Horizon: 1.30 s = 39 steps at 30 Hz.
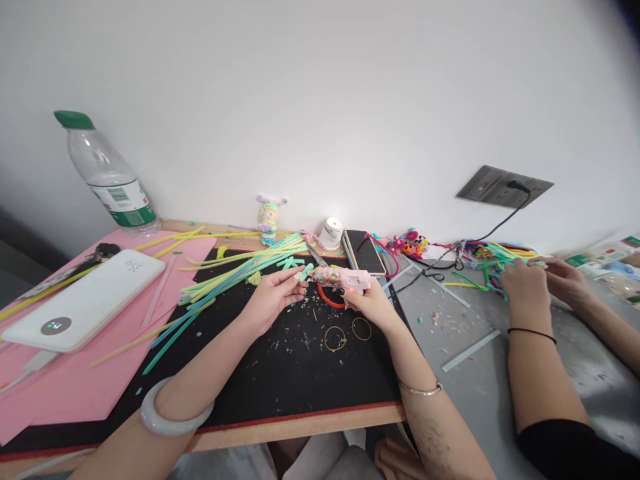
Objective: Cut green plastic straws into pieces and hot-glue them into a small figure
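Note:
Between thumb and fingers, my left hand [274, 297] pinches a short mint-green pipe cleaner piece [306, 272]. My right hand [373, 303] is wrapped around a pink hot glue gun [355, 279], its nozzle pointing left and close to the mint piece; I cannot tell whether they touch. A bundle of yellow, green and blue pipe cleaners [235, 270] lies left of my hands. Orange-red scissors handles [327, 297] show under the glue gun. Behind stands a small pastel doll figure [269, 220] with pink ears, near a white spool [331, 233].
A white power bank [85, 300] rests on pink sheets [115, 373] at left, below a plastic bottle [113, 177]. A phone [365, 252] lies behind the glue gun. At right, another person's hands [530, 287] handle pipe cleaners. A black cord [505, 220] runs from the wall socket.

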Available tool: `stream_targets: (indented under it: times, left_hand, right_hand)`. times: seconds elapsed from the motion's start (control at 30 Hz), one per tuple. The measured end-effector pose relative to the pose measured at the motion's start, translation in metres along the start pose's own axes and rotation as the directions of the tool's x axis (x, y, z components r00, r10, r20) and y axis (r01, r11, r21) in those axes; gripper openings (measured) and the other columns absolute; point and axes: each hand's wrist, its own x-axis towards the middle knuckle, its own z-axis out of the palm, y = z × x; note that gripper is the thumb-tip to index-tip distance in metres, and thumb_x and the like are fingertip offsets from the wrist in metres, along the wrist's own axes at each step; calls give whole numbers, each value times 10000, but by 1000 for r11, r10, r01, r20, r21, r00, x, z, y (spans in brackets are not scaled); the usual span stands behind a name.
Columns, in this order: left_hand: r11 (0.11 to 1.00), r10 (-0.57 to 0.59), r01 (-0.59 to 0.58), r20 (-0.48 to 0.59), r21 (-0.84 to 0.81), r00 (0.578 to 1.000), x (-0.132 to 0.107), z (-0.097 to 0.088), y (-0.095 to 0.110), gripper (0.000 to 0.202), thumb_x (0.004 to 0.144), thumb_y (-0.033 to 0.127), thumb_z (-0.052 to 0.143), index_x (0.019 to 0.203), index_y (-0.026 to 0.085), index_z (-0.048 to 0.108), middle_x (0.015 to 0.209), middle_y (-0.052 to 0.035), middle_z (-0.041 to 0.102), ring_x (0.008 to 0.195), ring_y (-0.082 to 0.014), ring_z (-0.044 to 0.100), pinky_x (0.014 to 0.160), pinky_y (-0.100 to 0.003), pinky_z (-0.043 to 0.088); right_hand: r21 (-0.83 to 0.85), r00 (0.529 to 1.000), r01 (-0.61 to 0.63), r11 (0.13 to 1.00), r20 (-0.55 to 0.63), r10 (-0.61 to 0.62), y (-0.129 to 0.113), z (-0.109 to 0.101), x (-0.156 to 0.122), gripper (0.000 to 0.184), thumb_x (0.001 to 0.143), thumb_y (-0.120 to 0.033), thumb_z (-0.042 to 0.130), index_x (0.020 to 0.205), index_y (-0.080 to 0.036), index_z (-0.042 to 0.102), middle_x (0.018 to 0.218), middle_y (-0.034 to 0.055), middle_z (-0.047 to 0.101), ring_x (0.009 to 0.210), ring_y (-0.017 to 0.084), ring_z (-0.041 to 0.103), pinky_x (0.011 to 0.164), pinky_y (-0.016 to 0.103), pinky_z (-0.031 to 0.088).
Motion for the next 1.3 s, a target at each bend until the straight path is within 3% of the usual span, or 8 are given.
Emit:
stream_targets:
  times: [0.3, 0.6, 0.83, 0.97, 1.3]
  left_hand:
    - [1000, 7, -7, -3, 11, 1000, 0, 1, 0, 346, 709, 253, 700, 1045, 178, 669, 846, -56, 666, 727, -102, 602, 769, -272, 510]
    - [993, 95, -91, -51, 75, 994, 2, -1, -3, 369, 657, 278, 741, 1011, 198, 677, 920, -57, 685, 802, -134, 631, 849, -322, 496]
    - [991, 94, -90, -41, 101, 995, 2, 0, -3, 393, 645, 273, 750, 1019, 181, 669, 952, -68, 687, 835, -160, 641, 855, -334, 499]
    - [985, 111, -106, -29, 133, 993, 1, 2, -1, 411, 661, 289, 736, 1046, 172, 652, 942, -67, 682, 832, -154, 637, 852, -331, 500]
    - [947, 220, -198, -61, 255, 974, -1, 7, 2, 360, 653, 351, 724, 930, 139, 638, 803, -51, 664, 724, -160, 641, 778, -351, 529]
  right_hand:
    - [-55, 998, 40, 998, -36, -42, 0, 0, 0, 386, 749, -401, 623, 1047, -157, 639, 534, -11, 529, 503, 121, 445, 467, 229, 348]
    - [-75, 995, 49, 996, -81, -55, -3, 1, -1, 395, 752, -360, 618, 1072, -128, 636, 579, 5, 577, 539, 135, 487, 497, 242, 385]
    - [-77, 996, 86, 993, -31, -89, -5, 3, 0, 389, 769, -342, 599, 1097, -137, 635, 824, 62, 672, 723, 180, 584, 610, 266, 448]
    - [-60, 994, 100, 993, -26, -102, -4, 3, 0, 384, 768, -326, 603, 1103, -140, 630, 976, 83, 670, 809, 192, 599, 680, 285, 465]
    - [-109, 993, 82, 991, -74, -91, -9, 3, -1, 356, 761, -292, 597, 1073, -128, 643, 916, 69, 673, 740, 169, 583, 659, 269, 454]
